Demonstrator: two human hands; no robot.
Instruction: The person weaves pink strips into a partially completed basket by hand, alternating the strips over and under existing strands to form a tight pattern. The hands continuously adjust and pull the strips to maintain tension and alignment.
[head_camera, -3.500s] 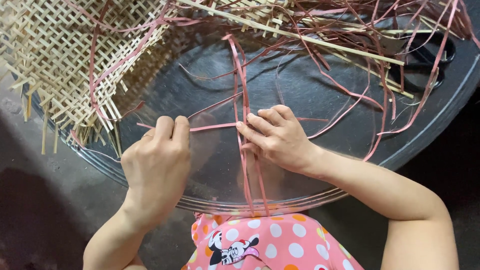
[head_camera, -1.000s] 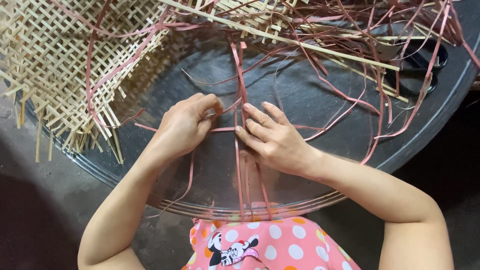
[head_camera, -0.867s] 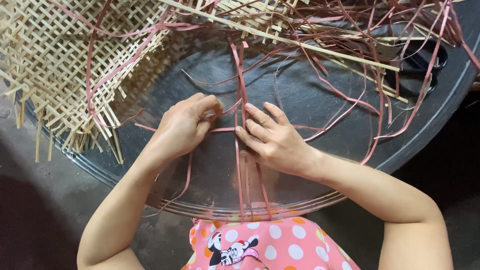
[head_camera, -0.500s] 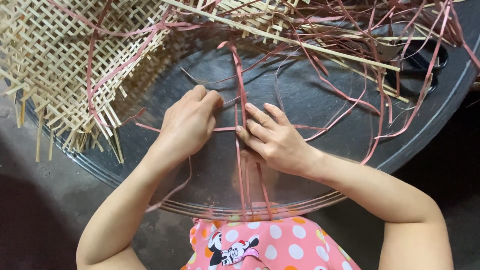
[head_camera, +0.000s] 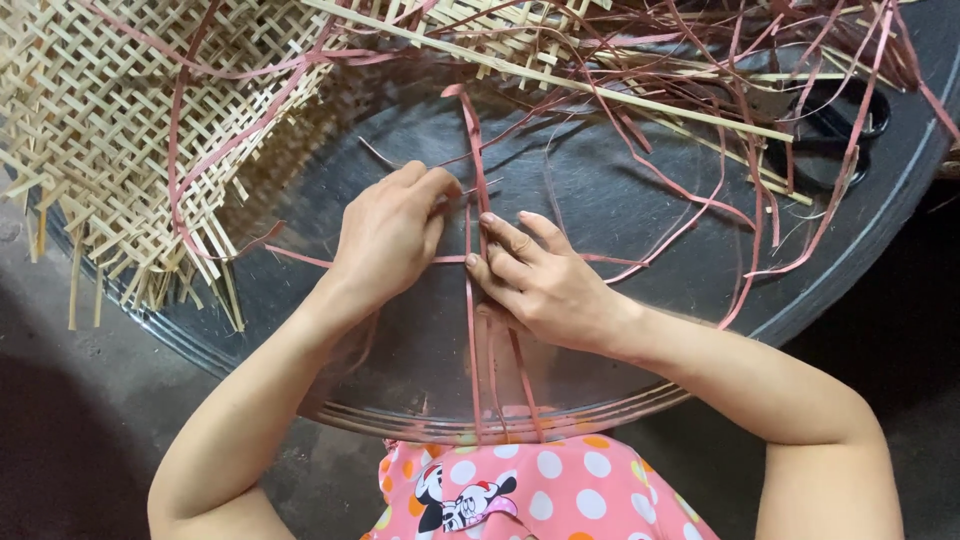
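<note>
Several thin pink strips (head_camera: 470, 150) lie crossed on a round glass table (head_camera: 640, 200). My left hand (head_camera: 390, 235) pinches a strip just left of the upright ones, fingers closed at its tip. Flat on the crossing point rests my right hand (head_camera: 540, 285), pressing the upright strips and a sideways pink strip (head_camera: 300, 258) against the glass. The upright strips run down toward my body and off the table's near rim.
A woven mat of pale bamboo slats (head_camera: 120, 130) covers the table's left and back. Loose pink strips and long pale sticks (head_camera: 560, 80) tangle across the back right. Black scissors (head_camera: 830, 130) lie at the far right. Dark floor surrounds the table.
My left hand has moved up and right along the strips, from the sideways strip to beside the upright ones. My right hand has stayed on the crossing.
</note>
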